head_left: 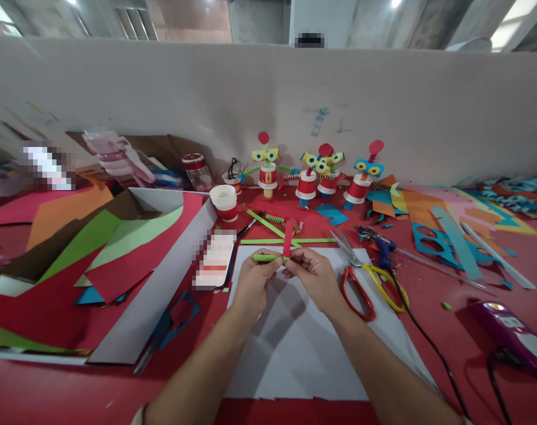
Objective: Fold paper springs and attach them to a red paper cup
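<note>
Over a white sheet (pixel 290 330), both hands pinch the crossing of two narrow paper strips. My left hand (pixel 257 283) is closed on the green paper strip (pixel 265 258), whose end juts out to the left. The red paper strip (pixel 288 237) stands up from the join, away from me. My right hand (pixel 311 273) is closed at the same join, its fingertips close to those of the left. Which strip it grips is partly hidden by the fingers. Scissors (pixel 354 260) with red and yellow handles lie partly open just right of my right hand.
A box (pixel 151 295) of coloured paper stands left, beside a phone (pixel 215 260) and stacked paper cups (pixel 224 200). Several paper-cup figures (pixel 306 184) line the back wall. On the right lie a glue gun (pixel 383 248), its cord, a purple device (pixel 511 336) and paper scraps (pixel 436 242).
</note>
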`<move>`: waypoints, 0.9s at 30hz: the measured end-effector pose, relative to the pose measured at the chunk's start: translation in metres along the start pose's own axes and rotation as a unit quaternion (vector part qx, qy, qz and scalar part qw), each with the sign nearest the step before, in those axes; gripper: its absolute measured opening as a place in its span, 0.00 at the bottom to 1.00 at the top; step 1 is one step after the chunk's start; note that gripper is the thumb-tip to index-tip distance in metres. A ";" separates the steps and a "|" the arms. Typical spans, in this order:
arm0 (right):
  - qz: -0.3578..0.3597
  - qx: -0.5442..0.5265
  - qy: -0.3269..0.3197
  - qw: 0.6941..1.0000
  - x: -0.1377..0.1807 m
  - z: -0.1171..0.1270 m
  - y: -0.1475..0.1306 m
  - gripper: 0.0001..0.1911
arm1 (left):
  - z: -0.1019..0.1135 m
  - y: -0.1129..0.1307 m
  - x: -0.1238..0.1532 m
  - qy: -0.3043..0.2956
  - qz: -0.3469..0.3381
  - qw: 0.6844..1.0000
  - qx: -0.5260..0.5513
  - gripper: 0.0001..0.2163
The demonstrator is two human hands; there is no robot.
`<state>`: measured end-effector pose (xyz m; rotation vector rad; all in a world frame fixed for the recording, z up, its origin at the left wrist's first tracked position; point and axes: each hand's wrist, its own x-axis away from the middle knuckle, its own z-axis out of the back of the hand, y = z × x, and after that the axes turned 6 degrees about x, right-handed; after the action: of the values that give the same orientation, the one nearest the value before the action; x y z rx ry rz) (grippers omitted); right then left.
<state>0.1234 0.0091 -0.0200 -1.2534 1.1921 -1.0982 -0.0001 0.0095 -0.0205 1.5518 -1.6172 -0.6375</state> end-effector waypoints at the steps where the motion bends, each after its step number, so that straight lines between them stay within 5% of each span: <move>1: -0.005 -0.002 0.005 1.000 0.000 0.000 0.000 0.10 | 0.000 0.000 0.001 0.005 0.009 1.000 0.003 0.11; 15: -0.051 -0.080 -0.004 0.996 0.003 0.000 -0.008 0.12 | -0.002 0.001 0.002 0.038 0.041 0.997 0.055 0.19; 27: -0.019 -0.007 -0.007 1.000 0.003 -0.001 -0.006 0.10 | 0.000 0.008 0.000 0.003 0.044 0.998 0.036 0.24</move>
<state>0.1233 0.0058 -0.0141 -1.2973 1.1709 -1.1082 -0.0050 0.0103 -0.0146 1.5239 -1.7098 -0.5318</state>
